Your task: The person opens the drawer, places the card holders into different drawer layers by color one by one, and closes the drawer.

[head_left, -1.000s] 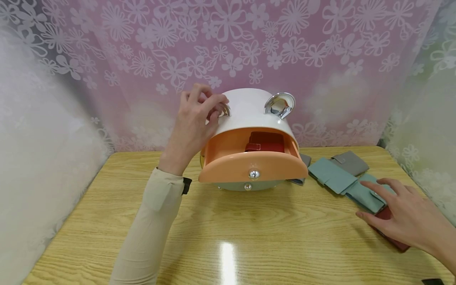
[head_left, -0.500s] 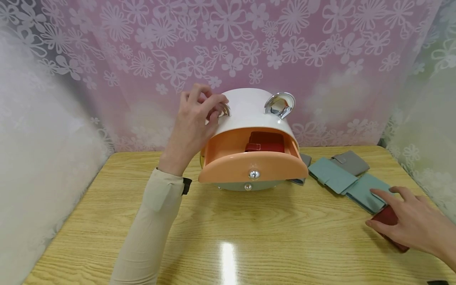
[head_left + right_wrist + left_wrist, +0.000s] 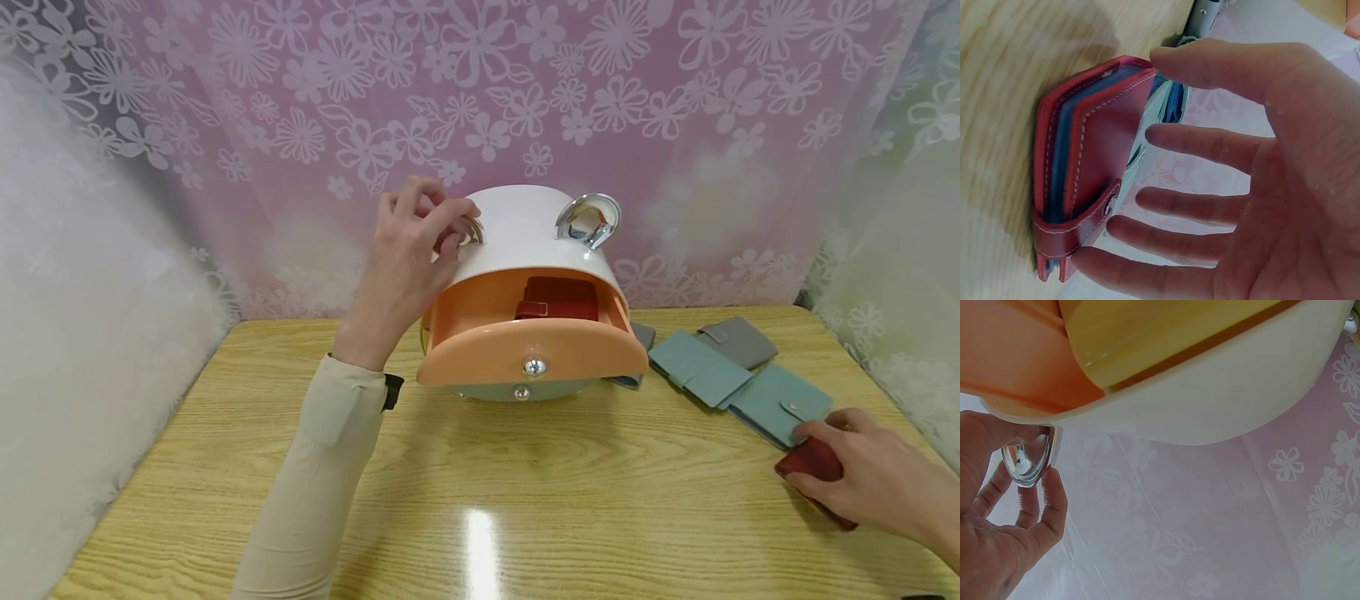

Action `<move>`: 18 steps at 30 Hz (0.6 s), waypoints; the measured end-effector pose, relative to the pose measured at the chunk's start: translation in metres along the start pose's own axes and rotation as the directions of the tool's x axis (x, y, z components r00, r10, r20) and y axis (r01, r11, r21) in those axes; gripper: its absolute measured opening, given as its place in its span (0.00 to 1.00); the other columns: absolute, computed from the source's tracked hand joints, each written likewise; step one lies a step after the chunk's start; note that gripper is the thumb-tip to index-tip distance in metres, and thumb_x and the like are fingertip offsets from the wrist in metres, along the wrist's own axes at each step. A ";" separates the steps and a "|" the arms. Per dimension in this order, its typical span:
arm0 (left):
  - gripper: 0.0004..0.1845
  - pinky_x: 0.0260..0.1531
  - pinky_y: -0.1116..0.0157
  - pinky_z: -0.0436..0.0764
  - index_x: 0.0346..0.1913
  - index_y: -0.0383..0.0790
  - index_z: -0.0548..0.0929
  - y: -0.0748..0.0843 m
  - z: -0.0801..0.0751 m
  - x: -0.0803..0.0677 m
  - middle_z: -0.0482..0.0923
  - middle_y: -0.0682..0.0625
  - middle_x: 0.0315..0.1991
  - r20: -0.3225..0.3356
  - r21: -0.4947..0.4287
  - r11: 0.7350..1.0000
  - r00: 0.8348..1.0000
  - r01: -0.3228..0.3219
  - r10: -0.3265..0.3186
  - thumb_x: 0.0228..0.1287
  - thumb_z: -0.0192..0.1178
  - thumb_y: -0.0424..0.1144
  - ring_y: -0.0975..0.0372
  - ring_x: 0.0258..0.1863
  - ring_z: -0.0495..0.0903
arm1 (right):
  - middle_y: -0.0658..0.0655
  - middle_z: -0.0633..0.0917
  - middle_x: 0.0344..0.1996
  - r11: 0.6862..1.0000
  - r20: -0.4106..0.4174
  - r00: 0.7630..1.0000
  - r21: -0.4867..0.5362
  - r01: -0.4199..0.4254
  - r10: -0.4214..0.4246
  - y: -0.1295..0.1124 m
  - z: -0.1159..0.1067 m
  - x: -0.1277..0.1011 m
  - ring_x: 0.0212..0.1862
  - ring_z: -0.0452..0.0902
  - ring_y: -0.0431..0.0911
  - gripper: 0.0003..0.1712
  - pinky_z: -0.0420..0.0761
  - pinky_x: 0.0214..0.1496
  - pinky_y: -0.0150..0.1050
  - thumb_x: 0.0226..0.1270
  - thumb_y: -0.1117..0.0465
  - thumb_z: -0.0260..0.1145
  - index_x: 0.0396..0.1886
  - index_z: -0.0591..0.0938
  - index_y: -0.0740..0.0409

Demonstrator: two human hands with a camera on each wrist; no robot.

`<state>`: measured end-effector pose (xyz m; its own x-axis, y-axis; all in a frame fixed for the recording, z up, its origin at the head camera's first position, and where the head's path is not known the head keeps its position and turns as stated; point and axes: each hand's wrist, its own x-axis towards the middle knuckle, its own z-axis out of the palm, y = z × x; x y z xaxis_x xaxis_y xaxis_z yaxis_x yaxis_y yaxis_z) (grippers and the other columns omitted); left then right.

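A white domed box (image 3: 525,233) stands at the back of the wooden table (image 3: 480,475), its orange drawer (image 3: 532,352) pulled out with a red wallet (image 3: 558,298) inside. My left hand (image 3: 438,221) pinches the left chrome ring handle (image 3: 1025,459) on the box's top. At the right front, my right hand (image 3: 862,479) holds a second red wallet (image 3: 813,458) on the table. In the right wrist view this wallet (image 3: 1085,175) sits between two of the hand's fingers (image 3: 1210,62), one at each end, while the other fingers stay spread.
Two teal wallets (image 3: 697,367) (image 3: 776,402) and a grey wallet (image 3: 738,340) lie in a row right of the box. A second chrome ring (image 3: 588,218) sits on the box top, and a lower drawer knob (image 3: 521,392) shows beneath. Floral curtains surround the table.
My right hand has drawn back toward the near right and closed over the red wallet, uncovering the nearer teal wallet. The left hand and the box have not moved.
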<state>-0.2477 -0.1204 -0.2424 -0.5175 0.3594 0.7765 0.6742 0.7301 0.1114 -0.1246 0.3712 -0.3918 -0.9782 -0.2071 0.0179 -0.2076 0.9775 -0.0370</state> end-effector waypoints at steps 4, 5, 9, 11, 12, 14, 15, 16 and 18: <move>0.15 0.50 0.53 0.66 0.51 0.44 0.85 0.001 -0.001 0.000 0.72 0.40 0.50 0.003 -0.002 1.000 1.000 0.004 -0.004 0.65 0.61 0.26 0.51 0.42 0.74 | 0.79 0.77 0.42 1.000 0.029 1.000 0.012 -0.001 0.001 0.002 0.003 0.000 0.38 0.76 0.62 0.30 0.81 0.30 0.51 0.49 0.54 0.82 0.46 0.84 0.70; 0.15 0.50 0.53 0.66 0.51 0.44 0.85 0.001 -0.001 0.000 0.72 0.40 0.50 0.003 -0.003 1.000 1.000 0.004 -0.004 0.65 0.61 0.26 0.51 0.42 0.74 | 0.80 0.77 0.42 1.000 0.037 0.999 0.011 -0.002 0.001 0.003 0.004 0.001 0.37 0.76 0.62 0.30 0.81 0.29 0.51 0.49 0.54 0.82 0.46 0.83 0.70; 0.15 0.50 0.53 0.66 0.51 0.43 0.86 0.001 -0.002 0.000 0.72 0.40 0.50 0.003 -0.007 1.000 1.000 0.005 -0.005 0.66 0.61 0.26 0.51 0.42 0.74 | 0.79 0.77 0.42 1.000 0.045 0.999 0.005 0.011 -0.011 0.005 0.006 0.002 0.36 0.76 0.60 0.32 0.80 0.29 0.49 0.46 0.55 0.83 0.48 0.82 0.69; 0.14 0.50 0.53 0.66 0.51 0.43 0.86 0.002 -0.002 0.000 0.72 0.40 0.50 0.005 -0.007 1.000 1.000 0.009 -0.009 0.66 0.61 0.26 0.51 0.42 0.74 | 0.77 0.77 0.41 1.000 0.047 0.999 0.006 0.023 -0.023 0.006 0.007 0.002 0.34 0.75 0.58 0.33 0.79 0.29 0.48 0.46 0.56 0.83 0.49 0.82 0.69; 0.14 0.50 0.53 0.66 0.51 0.43 0.86 0.002 -0.002 0.000 0.72 0.40 0.50 0.006 -0.005 1.000 1.000 0.010 -0.010 0.66 0.61 0.26 0.51 0.42 0.74 | 0.76 0.78 0.40 1.000 0.046 0.998 0.005 0.031 -0.031 0.006 0.007 0.002 0.34 0.75 0.57 0.33 0.79 0.29 0.47 0.45 0.56 0.83 0.49 0.82 0.68; 0.14 0.50 0.53 0.67 0.51 0.43 0.86 0.002 -0.002 0.000 0.72 0.40 0.50 0.009 -0.004 1.000 1.000 0.014 -0.014 0.66 0.61 0.26 0.51 0.42 0.74 | 0.74 0.78 0.39 0.999 0.052 0.998 0.004 0.043 -0.043 0.006 0.008 0.002 0.33 0.75 0.55 0.33 0.78 0.29 0.47 0.46 0.58 0.82 0.50 0.82 0.68; 0.14 0.49 0.53 0.67 0.51 0.43 0.85 0.002 -0.002 0.000 0.72 0.40 0.50 0.011 -0.003 1.000 1.000 0.015 -0.015 0.66 0.61 0.26 0.51 0.42 0.74 | 0.73 0.78 0.39 0.999 0.059 0.997 0.008 0.047 -0.047 0.006 0.008 0.001 0.32 0.74 0.54 0.33 0.78 0.28 0.46 0.47 0.58 0.82 0.51 0.81 0.68; 0.14 0.50 0.53 0.67 0.51 0.43 0.85 0.002 -0.002 0.001 0.72 0.40 0.50 0.012 -0.002 1.000 1.000 0.015 -0.015 0.66 0.61 0.26 0.51 0.42 0.74 | 0.72 0.78 0.38 0.999 0.066 0.997 0.011 0.050 -0.051 0.006 0.008 0.001 0.31 0.74 0.52 0.33 0.77 0.28 0.45 0.48 0.58 0.81 0.52 0.81 0.68; 0.14 0.50 0.53 0.67 0.51 0.43 0.85 0.002 -0.002 0.001 0.72 0.40 0.50 0.011 0.000 1.000 1.000 0.011 -0.011 0.66 0.61 0.27 0.51 0.42 0.75 | 0.69 0.78 0.37 0.998 0.074 0.996 0.015 0.057 -0.058 0.004 0.007 0.000 0.31 0.73 0.50 0.32 0.76 0.27 0.43 0.50 0.59 0.79 0.54 0.80 0.68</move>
<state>-0.2455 -0.1195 -0.2405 -0.5311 0.3578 0.7681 0.6680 0.7344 0.1199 -0.1258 0.3748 -0.3985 -0.9625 -0.2657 -0.0545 -0.2631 0.9634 -0.0511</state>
